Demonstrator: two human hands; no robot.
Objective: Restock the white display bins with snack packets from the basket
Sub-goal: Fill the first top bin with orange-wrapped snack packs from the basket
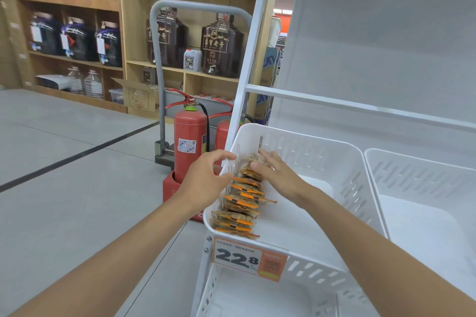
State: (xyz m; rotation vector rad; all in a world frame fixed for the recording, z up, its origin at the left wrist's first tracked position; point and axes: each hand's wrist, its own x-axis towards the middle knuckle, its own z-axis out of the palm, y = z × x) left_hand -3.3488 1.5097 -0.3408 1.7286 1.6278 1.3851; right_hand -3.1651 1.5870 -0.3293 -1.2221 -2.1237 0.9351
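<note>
- White display bin (306, 153): smooth moulded plastic with rounded corners and slotted walls, tilted toward the aisle. I count three bins: this one, a second (417, 180) at its 3 o'clock, and a third (260, 293) on the level below at 6 o'clock.
- Snack packets (244, 201): thin, crinkly, see-through sachets with orange zigzag edges. They stand on edge in one row along the bin's left wall, overlapping too much to count.
- Left hand (206, 177): outside the bin, fingers loosely bent and resting against the left wall, holding nothing. The packets are just across the wall at its 3 o'clock.
- Right hand (275, 175): inside the bin, fingers straight and flat, pressing on the far end of the row. Most of the row runs off toward its 7 o'clock.
- One glossy price tag (244, 260), white and orange, is clipped under the bin's front rim.
- Two red metal fire extinguishers (190, 141) stand on the floor at the left hand's 11 o'clock.
</note>
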